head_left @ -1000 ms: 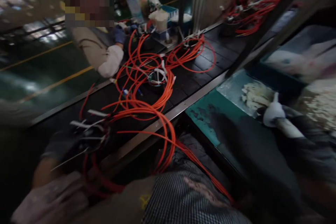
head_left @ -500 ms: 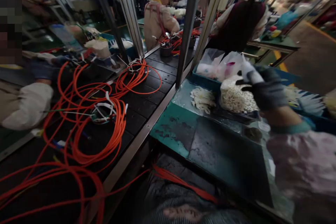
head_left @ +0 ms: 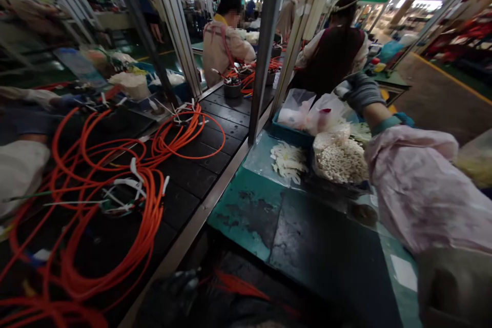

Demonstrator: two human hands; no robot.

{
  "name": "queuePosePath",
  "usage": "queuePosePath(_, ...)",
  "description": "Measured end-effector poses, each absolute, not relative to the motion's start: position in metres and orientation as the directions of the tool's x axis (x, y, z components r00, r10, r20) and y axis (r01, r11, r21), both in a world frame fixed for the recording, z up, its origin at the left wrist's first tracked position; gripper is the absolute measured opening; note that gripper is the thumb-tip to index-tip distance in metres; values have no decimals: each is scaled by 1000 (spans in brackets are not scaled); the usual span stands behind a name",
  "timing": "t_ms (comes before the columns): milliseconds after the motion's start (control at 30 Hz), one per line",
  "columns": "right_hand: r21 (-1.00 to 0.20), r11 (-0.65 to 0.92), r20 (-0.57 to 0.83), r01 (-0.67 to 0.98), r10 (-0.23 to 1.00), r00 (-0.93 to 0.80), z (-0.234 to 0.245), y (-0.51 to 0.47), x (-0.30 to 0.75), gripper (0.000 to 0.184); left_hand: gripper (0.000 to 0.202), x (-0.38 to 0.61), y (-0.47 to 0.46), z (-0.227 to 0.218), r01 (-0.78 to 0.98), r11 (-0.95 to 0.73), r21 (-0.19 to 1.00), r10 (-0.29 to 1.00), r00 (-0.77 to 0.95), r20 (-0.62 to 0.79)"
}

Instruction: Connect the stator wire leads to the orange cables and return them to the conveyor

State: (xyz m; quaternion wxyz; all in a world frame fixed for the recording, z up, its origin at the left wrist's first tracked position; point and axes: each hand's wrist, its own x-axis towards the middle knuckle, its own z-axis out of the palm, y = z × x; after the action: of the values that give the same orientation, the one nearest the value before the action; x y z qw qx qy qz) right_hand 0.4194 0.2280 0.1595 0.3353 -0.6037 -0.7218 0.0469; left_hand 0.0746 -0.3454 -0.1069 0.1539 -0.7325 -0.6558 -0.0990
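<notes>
My right hand [head_left: 359, 93] in a dark grey glove is raised at the upper right, just over the clear plastic bags [head_left: 311, 111]. Its fingers are bunched and partly hidden, so I cannot tell if it grips anything. A pink sleeve [head_left: 417, 187] covers that forearm. Below it lies a bag of small white beads [head_left: 341, 162]. My left hand [head_left: 169, 297] is a dark, blurred shape at the bottom edge, near a strand of orange cable [head_left: 238, 285]. Loops of orange cable [head_left: 134, 225] with white ties lie on the black conveyor belt [head_left: 215, 151].
A metal-edged rail [head_left: 188, 220] separates the belt from a worn teal bench [head_left: 246, 210] holding loose white strips [head_left: 288, 162] and a blue tray [head_left: 288, 136]. A co-worker's white sleeve [head_left: 19, 174] enters at left. Metal posts [head_left: 261, 51] rise beyond, and other workers stand along the belt.
My right hand has risen from the white beads toward the plastic bags. My left hand has dropped to the bottom edge. The view has swung upward and now shows more of the hall.
</notes>
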Motion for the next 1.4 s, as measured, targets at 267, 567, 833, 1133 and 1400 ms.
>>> queuePosePath(267, -425, 253, 327, 869, 938, -113, 151, 246, 397, 21, 38, 79, -309, -123, 982, -131, 139, 886, 53, 460)
queuePosePath(567, -502, 296, 306, 813, 940, -153, 136, 258, 403, 29, 38, 80, -288, -111, 974, -152, 168, 886, 59, 460)
queuePosePath(833, -570, 342, 346, 747, 925, -159, 133, 268, 418, 22, 38, 78, -287, -129, 980, -123, 157, 895, 41, 445)
queuePosePath(1133, -536, 366, 416, 761, 899, -140, 133, 255, 411, 24, 40, 75, -289, -135, 985, -149, 86, 904, 100, 416)
queuePosePath(1400, -455, 378, 508, 806, 854, -114, 159, 241, 388, 42, 33, 70, -304, -160, 968, -193, 158, 893, 107, 437)
